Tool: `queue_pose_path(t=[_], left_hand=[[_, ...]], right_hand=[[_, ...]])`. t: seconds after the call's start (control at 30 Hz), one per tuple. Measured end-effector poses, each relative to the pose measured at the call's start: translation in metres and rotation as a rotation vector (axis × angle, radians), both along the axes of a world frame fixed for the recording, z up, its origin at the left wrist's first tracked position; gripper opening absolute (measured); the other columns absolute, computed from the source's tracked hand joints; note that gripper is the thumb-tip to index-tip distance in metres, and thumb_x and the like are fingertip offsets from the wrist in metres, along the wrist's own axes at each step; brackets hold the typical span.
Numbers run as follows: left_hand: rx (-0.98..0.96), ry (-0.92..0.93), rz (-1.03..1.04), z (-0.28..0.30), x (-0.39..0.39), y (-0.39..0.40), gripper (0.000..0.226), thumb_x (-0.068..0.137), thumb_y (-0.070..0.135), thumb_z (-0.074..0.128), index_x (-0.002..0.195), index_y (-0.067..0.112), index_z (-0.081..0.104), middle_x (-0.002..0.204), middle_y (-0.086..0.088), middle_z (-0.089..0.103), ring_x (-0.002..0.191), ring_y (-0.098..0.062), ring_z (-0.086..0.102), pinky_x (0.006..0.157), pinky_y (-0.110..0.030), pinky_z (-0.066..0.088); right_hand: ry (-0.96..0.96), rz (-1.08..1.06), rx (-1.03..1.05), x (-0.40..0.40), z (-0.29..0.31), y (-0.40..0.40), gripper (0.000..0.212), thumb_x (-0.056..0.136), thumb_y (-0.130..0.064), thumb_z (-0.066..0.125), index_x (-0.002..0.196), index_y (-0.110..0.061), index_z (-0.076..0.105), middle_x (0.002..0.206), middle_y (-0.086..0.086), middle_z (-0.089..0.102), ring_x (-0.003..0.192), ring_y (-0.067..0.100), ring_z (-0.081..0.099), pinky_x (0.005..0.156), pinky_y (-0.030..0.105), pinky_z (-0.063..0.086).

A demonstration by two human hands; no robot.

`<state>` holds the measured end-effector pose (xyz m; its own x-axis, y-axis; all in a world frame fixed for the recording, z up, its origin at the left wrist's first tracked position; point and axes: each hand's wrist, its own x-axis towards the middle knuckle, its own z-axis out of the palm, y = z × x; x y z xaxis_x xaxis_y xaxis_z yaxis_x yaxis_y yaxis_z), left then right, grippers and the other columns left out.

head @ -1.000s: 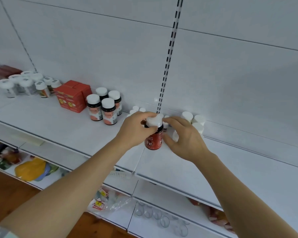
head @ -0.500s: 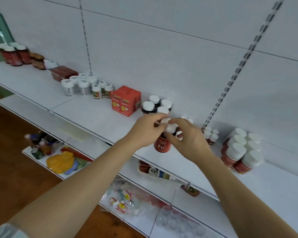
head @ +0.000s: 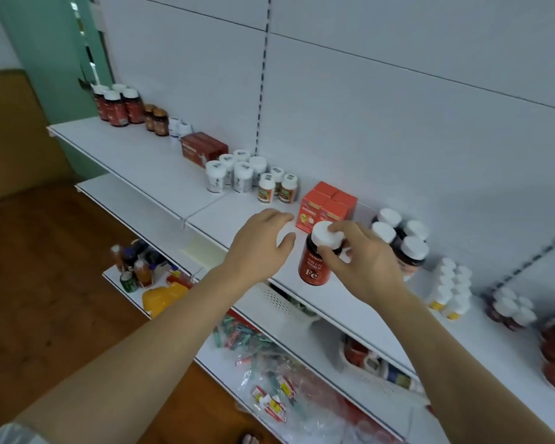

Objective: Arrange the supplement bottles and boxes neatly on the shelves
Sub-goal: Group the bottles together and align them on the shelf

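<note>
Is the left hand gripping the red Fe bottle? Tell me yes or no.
No: the left hand hovers open beside the red Fe bottle, and only the right hand holds it by its white cap.

The red bottle (head: 314,262) reads "Fe" in large white letters.

Your right hand (head: 362,261) holds Fe bottle (head: 314,257) over top shelf (head: 161,168). Boxes (head: 329,205) just behind bottle; bottle cluster (head: 401,238) right of boxes. Your left hand (head: 260,248) left of bottle, apart.
</note>
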<state>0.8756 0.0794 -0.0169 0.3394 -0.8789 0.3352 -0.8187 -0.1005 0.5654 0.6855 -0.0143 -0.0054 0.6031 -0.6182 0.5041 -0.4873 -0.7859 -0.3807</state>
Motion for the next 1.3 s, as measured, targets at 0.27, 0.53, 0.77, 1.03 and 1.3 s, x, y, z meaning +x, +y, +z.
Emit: queue_pose_path(t=[0.27,0.53,0.77,1.03,1.3], left_hand=[[0.032,-0.106,0.122,-0.006,0.120,-0.021,0.042,0.095,0.031,0.055,0.134,0.016,0.056,0.134,-0.002,0.055,0.124,-0.022,0.049,0.102,-0.036,0.043],[0.079,-0.174,0.321,-0.005,0.258,0.002,0.045,0.097,0.036,0.051,0.138,0.018,0.053,0.141,-0.006,0.051,0.131,-0.023,0.044,0.108,-0.041,0.039],[0.053,-0.170,0.434,-0.004,0.404,0.043,0.045,0.098,0.038,0.050,0.139,0.020,0.052,0.143,-0.005,0.050,0.133,-0.023,0.042,0.110,-0.039,0.038],[0.070,-0.225,0.436,0.005,0.568,0.080,0.046,0.098,0.044,0.046,0.139,0.025,0.050,0.144,0.000,0.049,0.133,-0.019,0.042,0.110,-0.038,0.039],[0.099,-0.215,0.432,-0.010,0.694,0.069,0.047,0.097,0.047,0.046,0.140,0.027,0.048,0.146,0.001,0.048,0.134,-0.020,0.042,0.111,-0.040,0.039]], right_hand=[[-0.036,0.093,0.031,0.130,-0.001,-0.043,0.035,0.082,-0.035,0.070,0.113,-0.020,0.062,0.104,-0.003,0.066,0.076,0.019,0.063,0.064,0.033,0.053],[0.009,0.247,0.052,0.292,0.006,-0.052,0.036,0.083,-0.040,0.068,0.114,-0.025,0.060,0.115,-0.004,0.066,0.085,0.019,0.065,0.070,0.033,0.054],[0.024,0.340,0.005,0.454,0.006,-0.028,0.033,0.084,-0.039,0.069,0.113,-0.024,0.061,0.112,-0.006,0.067,0.092,0.018,0.063,0.072,0.032,0.052],[0.025,0.296,0.011,0.616,0.007,-0.001,0.036,0.086,-0.038,0.067,0.118,-0.023,0.058,0.111,-0.003,0.065,0.095,0.021,0.058,0.076,0.031,0.046],[0.011,0.280,-0.009,0.753,-0.012,-0.015,0.035,0.085,-0.035,0.069,0.115,-0.020,0.060,0.108,0.000,0.067,0.092,0.023,0.060,0.076,0.031,0.048]])
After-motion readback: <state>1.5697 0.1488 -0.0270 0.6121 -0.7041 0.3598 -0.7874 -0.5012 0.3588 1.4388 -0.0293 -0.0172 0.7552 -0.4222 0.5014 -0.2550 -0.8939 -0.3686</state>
